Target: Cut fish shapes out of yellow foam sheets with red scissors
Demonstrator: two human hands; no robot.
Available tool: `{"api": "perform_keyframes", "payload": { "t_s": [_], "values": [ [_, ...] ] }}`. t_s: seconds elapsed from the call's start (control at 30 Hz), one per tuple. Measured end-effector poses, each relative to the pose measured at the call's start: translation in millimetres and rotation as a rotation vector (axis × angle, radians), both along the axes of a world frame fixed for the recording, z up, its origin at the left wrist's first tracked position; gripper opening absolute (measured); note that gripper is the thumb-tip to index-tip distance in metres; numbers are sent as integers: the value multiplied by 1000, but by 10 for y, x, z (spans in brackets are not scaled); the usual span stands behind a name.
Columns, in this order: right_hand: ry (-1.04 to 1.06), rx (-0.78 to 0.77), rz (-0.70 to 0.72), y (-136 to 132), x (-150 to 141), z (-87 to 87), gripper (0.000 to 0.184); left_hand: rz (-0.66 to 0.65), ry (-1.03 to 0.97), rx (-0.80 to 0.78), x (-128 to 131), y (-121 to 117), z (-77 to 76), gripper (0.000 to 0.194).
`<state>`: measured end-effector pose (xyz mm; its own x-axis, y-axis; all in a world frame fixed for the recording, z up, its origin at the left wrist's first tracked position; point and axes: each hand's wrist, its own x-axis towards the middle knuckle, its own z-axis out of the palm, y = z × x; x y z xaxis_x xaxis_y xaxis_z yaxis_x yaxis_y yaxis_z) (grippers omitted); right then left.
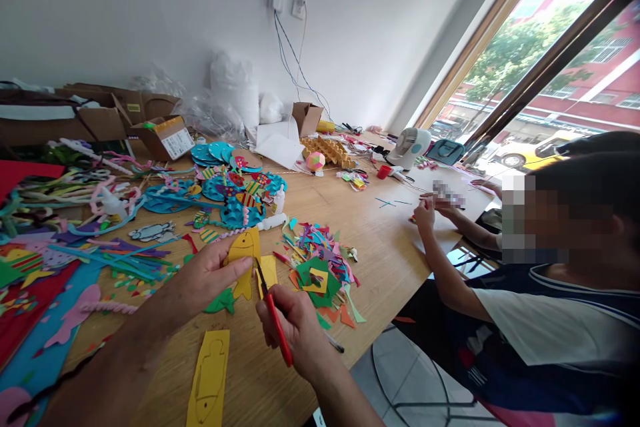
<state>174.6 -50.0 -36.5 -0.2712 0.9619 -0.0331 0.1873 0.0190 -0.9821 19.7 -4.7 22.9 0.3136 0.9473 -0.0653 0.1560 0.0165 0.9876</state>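
Between the thumb and fingers of my left hand (213, 273) is a yellow fish cutout (243, 247) with drawn black lines. My right hand (297, 320) grips red-handled scissors (274, 317), whose blades reach up to the fish's right edge. Just behind the blades lies another yellow piece (269, 271). On the table below my hands rests a yellow strip (209, 377) with a fish outline drawn on it. A green cutout (223, 301) lies partly under the fish.
Colourful scraps (325, 253) are heaped right of my hands, with a pen (334, 343) near the table edge. Blue discs with paper fish (245, 203) stand behind. Pipe cleaners (45, 193) pile up at left. A person (540, 293) sits at right; a fan (409, 147) stands farther back.
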Motion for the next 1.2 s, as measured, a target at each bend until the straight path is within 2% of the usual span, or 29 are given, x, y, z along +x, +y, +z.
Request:
{"api": "perform_keyframes", "payload": {
  "t_s": [0.13, 0.43, 0.8, 1.07, 1.2],
  "values": [
    [70, -41, 16, -7, -7, 13, 27, -32, -17, 15, 1, 1, -18, 27],
    [86, -42, 20, -1, 9, -17, 28, -132, -54, 17, -23, 24, -59, 30],
    [-140, 80, -11, 3, 60, -42, 36, -107, -25, 29, -40, 28, -77, 28],
    [-123, 86, -7, 9, 47, -48, 34, -50, 43, 26, -27, 28, -12, 26],
    [-99, 50, 1, 1, 36, -28, 31, -68, 46, 57, -32, 19, -2, 25]
  ]
}}
